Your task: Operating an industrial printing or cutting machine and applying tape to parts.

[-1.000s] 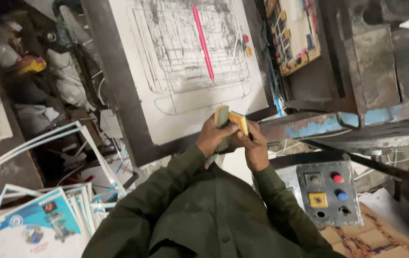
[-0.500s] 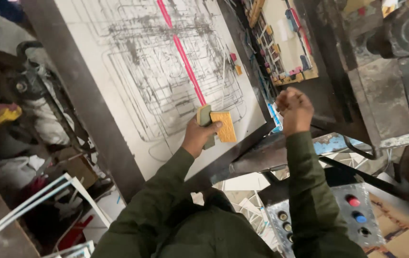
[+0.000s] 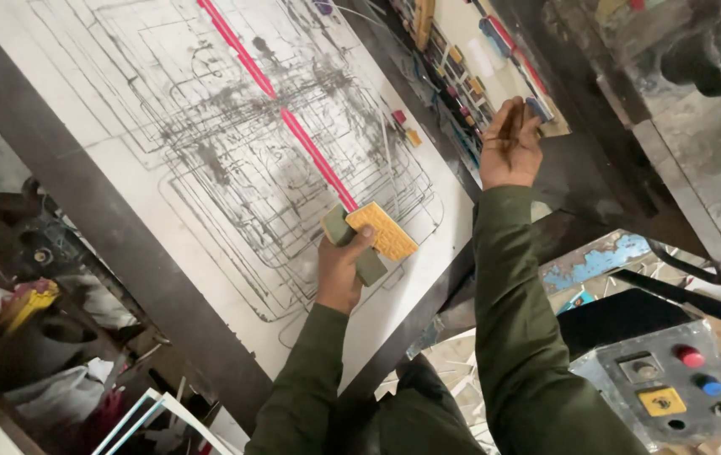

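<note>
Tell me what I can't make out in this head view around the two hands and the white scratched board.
- Green-and-yellow rectangular pad: its lower part is covered by the left hand.
- Right hand: only its back shows; whether it holds anything cannot be told.
- White scratched board: cut off by the top and left edges.
- Grey button box: the far corner runs off the frame.
</note>
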